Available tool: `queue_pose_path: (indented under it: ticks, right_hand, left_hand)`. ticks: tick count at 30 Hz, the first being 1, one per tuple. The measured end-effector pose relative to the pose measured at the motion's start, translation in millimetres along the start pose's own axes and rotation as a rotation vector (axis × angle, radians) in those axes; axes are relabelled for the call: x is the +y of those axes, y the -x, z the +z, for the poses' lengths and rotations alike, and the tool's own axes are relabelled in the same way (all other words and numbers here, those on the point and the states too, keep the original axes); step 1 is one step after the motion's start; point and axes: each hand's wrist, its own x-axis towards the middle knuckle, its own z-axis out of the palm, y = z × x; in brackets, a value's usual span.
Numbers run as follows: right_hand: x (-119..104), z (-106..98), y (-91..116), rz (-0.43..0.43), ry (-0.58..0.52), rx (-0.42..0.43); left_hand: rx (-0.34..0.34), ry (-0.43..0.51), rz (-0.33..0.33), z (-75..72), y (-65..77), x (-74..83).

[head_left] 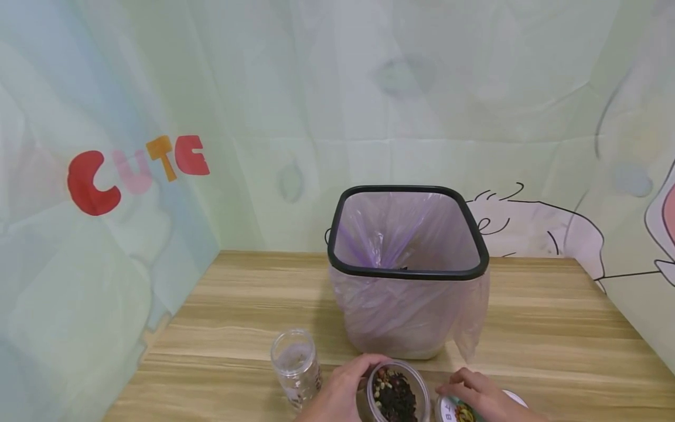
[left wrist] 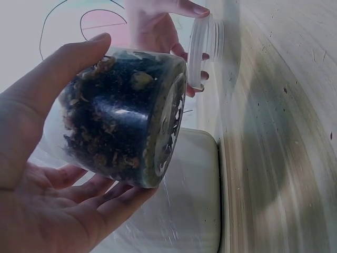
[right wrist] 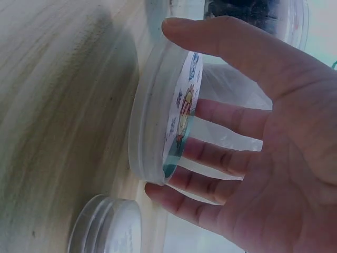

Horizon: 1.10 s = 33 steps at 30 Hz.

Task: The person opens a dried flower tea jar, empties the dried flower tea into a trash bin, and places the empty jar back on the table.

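Observation:
My left hand [head_left: 340,391] grips a clear jar [left wrist: 118,118] of dark, dried flower-and-leaf tea, thumb on one side and fingers round the other. Its open top and the dried tea [head_left: 394,397] show in the head view. To the right, my right hand [head_left: 482,395] holds a round lid [right wrist: 163,113] by its edge, thumb and fingers on opposite sides. The lid has a printed picture on top and is close over the table. Part of it is hidden under the hand in the head view.
A bin [head_left: 401,334] with a black rim and a pale purple liner bag stands behind the hands. An open, clear glass jar [head_left: 296,366] is on the left. A second lid [right wrist: 108,226] lies on the wooden table [head_left: 253,293], right of the right hand. Printed curtains hang behind.

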Motion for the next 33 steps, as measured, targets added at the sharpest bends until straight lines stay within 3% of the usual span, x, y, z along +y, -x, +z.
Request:
queue_pose_path:
  ticks: [2, 3, 4, 5, 7, 10, 12, 15, 33]
  right_hand:
    - [-9.0, -1.1, -1.6, -0.050, 0.011, -0.010]
    - [-12.8, -1.8, -2.1, 0.006, -0.059, -0.011]
    - [-12.4, -1.3, -3.4, -0.095, 0.018, -0.009]
    - [-11.3, -0.9, -4.2, -0.126, 0.036, -0.008]
    - [-6.4, 1.5, -6.8, -0.344, 0.233, 0.043]
    - [5.6, 6.3, -10.0, -0.649, 0.526, 0.208]
    - [10.2, 8.4, -9.5, -0.668, 0.550, 0.227]
    - [13.4, 9.9, -6.8, -0.629, 0.540, 0.205]
    - [13.4, 20.6, -2.8, -0.570, 0.662, 0.288]
  left_hand:
    - [-0.003, 0.004, -0.003, -0.2, -0.2, -0.1]
    - [-0.006, 0.014, -0.007, -0.3, -0.3, -0.3]
    - [-0.009, 0.022, -0.010, -0.3, -0.5, -0.3]
    - [-0.013, 0.035, -0.014, -0.3, -0.8, -0.4]
    - [-0.016, 0.046, -0.017, -0.1, -1.3, -0.7]
    - [-0.014, 0.034, -0.009, 0.4, -1.5, -1.6]
    - [-0.007, 0.011, 0.005, 0.5, -1.3, -2.5]
    - [-0.001, -0.008, 0.015, 0.6, -0.7, -3.5]
    - [-0.020, 0.067, -0.024, 1.6, -0.1, -3.4]
